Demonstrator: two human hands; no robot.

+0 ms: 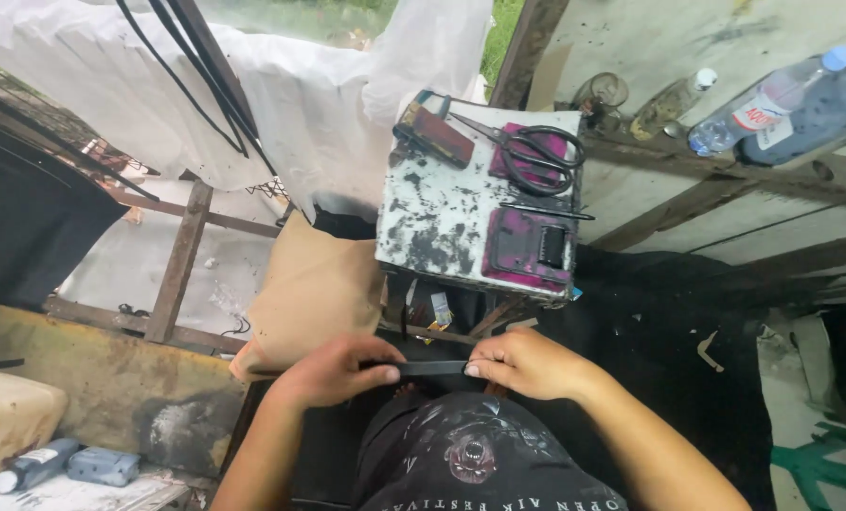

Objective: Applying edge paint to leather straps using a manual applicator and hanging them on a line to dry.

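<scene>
Above the lap: left hand (pixel 333 371) and right hand (pixel 527 362) each pinch one end of a black strip (pixel 430 367), stretched level between them. Beyond, a paint-stained table (pixel 442 222) carries black scissors (pixel 534 151), within reach.

Both bare forearms reach forward from the lower edge and converge at the centre. The left grip (pixel 333 371) has its fingers curled with the thumb pressed down on top. The right grip (pixel 527 362), just beside it, pinches likewise, knuckles up, wrist bent slightly inward.
</scene>
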